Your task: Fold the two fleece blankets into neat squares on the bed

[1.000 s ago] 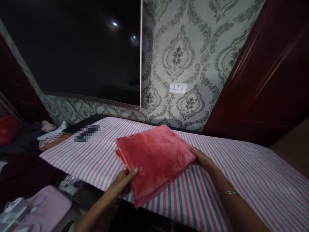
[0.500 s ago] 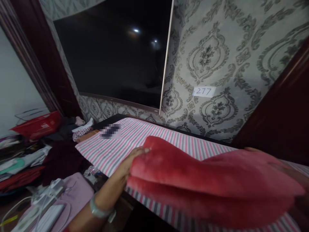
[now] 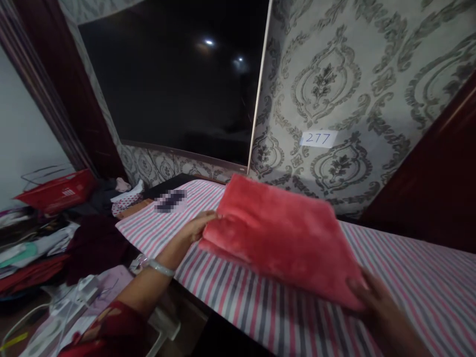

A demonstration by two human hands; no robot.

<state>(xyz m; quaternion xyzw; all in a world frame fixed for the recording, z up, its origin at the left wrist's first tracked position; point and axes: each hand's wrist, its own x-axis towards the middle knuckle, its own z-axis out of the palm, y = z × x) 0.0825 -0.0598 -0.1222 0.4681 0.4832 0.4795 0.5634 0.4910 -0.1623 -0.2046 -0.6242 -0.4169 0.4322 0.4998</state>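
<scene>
A folded red plush cloth (image 3: 275,228), soft and fuzzy, is held up over the striped cloth (image 3: 238,287) that covers the long surface. My left hand (image 3: 203,224) grips its left edge, thumb on top and the other fingers partly hidden behind. On the lower right corner, my right hand (image 3: 370,295) is closed, with its thumb over the top and its fingers underneath. The cloth's far edge is raised towards the wall. A pale bangle (image 3: 160,267) circles my left wrist.
A large dark television (image 3: 174,79) hangs on the patterned wall, beside a paper label reading 277 (image 3: 319,139). A blurred-out dark item (image 3: 171,201) lies on the striped cloth. At left are a red bag (image 3: 59,191), piled clothes (image 3: 92,243) and a power strip (image 3: 63,317).
The red cloth has gone from a wide, drooping double layer to a smaller, flatter folded rectangle. My right hand has moved left, bringing its end inward; the far edge has risen.
</scene>
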